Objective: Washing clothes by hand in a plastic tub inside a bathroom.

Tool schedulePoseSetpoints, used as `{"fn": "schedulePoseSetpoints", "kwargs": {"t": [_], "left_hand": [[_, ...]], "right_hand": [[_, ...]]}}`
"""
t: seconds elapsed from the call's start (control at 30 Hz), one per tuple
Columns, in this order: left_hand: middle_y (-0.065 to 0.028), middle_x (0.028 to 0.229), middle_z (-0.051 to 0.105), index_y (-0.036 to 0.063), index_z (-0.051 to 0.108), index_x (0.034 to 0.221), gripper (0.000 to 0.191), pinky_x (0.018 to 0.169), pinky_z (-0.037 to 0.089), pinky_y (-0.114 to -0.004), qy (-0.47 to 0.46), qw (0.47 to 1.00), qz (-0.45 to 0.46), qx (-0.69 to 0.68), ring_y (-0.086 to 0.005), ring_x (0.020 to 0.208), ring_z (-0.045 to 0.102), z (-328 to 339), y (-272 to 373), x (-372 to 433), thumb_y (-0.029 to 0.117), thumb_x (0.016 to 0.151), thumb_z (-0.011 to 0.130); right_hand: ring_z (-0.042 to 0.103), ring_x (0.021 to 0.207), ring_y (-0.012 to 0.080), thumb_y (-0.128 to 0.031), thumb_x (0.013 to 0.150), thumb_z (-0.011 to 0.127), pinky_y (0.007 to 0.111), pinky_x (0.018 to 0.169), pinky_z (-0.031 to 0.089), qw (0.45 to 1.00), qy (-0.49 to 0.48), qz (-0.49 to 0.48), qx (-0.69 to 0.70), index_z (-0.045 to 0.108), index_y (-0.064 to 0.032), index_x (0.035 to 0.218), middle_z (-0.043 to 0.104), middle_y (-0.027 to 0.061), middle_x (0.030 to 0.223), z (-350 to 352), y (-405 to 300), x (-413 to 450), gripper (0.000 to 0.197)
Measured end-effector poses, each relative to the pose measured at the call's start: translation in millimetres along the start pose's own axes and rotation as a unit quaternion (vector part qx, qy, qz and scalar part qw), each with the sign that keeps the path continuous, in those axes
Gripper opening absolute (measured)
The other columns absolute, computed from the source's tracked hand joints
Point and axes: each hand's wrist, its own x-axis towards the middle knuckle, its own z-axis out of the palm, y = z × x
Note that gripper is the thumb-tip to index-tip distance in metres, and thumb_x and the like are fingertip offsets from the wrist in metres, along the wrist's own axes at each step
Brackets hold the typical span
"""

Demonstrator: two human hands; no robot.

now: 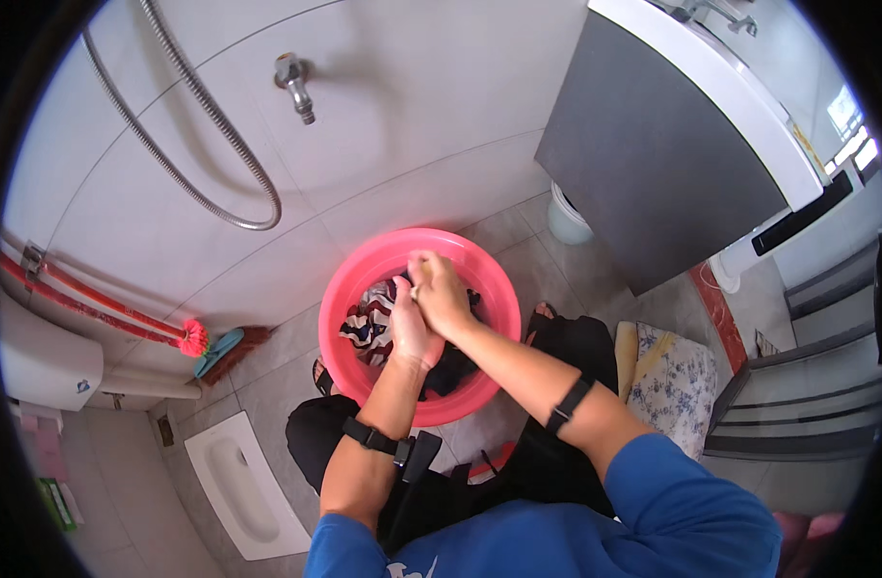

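Note:
A pink plastic basin [330,372] stands on the floor between my knees. Inside it lie a striped garment [368,325] in white, dark red and black, and a dark cloth [451,372]. Above these clothes my left hand [410,325] and my right hand [441,295] press together. The left thumb points up and the right fingers curl over towards it. A small yellowish patch shows at the right fingers, too blurred to name. Whatever lies between the palms is hidden.
A tap [294,87] and a metal shower hose [195,87] are on the tiled wall ahead. Left are a broom [231,354] and a squat toilet [246,484]. Right are a grey vanity cabinet [650,144], a pale bucket [569,217] and a floral cushion [668,383].

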Motion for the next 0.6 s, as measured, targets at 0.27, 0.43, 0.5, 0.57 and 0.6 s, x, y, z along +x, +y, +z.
{"fn": "schedulePoseSetpoints", "kwargs": {"t": [0.27, 0.43, 0.5, 0.57, 0.6], "left_hand": [[-0.0118, 0.114, 0.066, 0.0013, 0.058, 0.117, 0.045, 0.096, 0.048, -0.041, 0.308, 0.92, -0.023, 0.242, -0.0226, 0.104, 0.064, 75, 7, 25, 0.041, 0.104, 0.041], [-0.0151, 0.103, 0.068, -0.0002, 0.061, 0.11, 0.051, 0.085, 0.054, -0.041, 0.32, 0.901, -0.061, 0.287, -0.0262, 0.093, 0.067, 88, 15, 25, 0.047, 0.101, 0.043], [-0.0151, 0.101, 0.068, -0.0004, 0.061, 0.109, 0.053, 0.084, 0.055, -0.042, 0.335, 0.892, -0.084, 0.291, -0.0268, 0.091, 0.068, 85, 21, 27, 0.049, 0.1, 0.044], [-0.0149, 0.096, 0.069, -0.0003, 0.062, 0.105, 0.053, 0.079, 0.056, -0.042, 0.35, 0.884, -0.103, 0.291, -0.0273, 0.085, 0.068, 89, 26, 29, 0.05, 0.098, 0.048], [-0.0149, 0.096, 0.069, -0.0003, 0.062, 0.105, 0.053, 0.079, 0.056, -0.042, 0.354, 0.882, -0.103, 0.293, -0.0273, 0.085, 0.068, 90, 29, 30, 0.05, 0.098, 0.048]], "right_hand": [[0.066, 0.079, 0.0266, -0.018, 0.086, 0.059, 0.042, 0.064, 0.051, 0.773, -0.07, 0.453, 0.439, 0.062, -0.0021, 0.1, 0.065, 0.0108, 0.088, -32, 105, 48, 0.021], [0.063, 0.097, 0.037, -0.02, 0.076, 0.07, 0.041, 0.081, 0.05, 0.949, -0.086, 0.299, -0.041, 0.06, -0.0011, 0.114, 0.063, 0.0235, 0.105, -43, 89, 27, 0.044], [0.056, 0.114, 0.0323, -0.017, 0.077, 0.068, 0.043, 0.089, 0.048, 0.943, -0.203, 0.21, -0.163, 0.052, -0.0035, 0.127, 0.057, 0.0217, 0.122, -48, 84, 30, 0.054], [0.058, 0.103, 0.0263, -0.008, 0.077, 0.065, 0.038, 0.083, 0.049, 0.95, -0.262, 0.166, -0.022, 0.053, -0.0021, 0.121, 0.058, 0.0152, 0.109, -51, 69, 24, 0.047], [0.059, 0.093, 0.0202, 0.0, 0.076, 0.062, 0.034, 0.078, 0.049, 0.936, -0.314, 0.115, 0.113, 0.054, -0.0008, 0.115, 0.06, 0.0087, 0.096, -54, 57, 21, 0.04]]}}
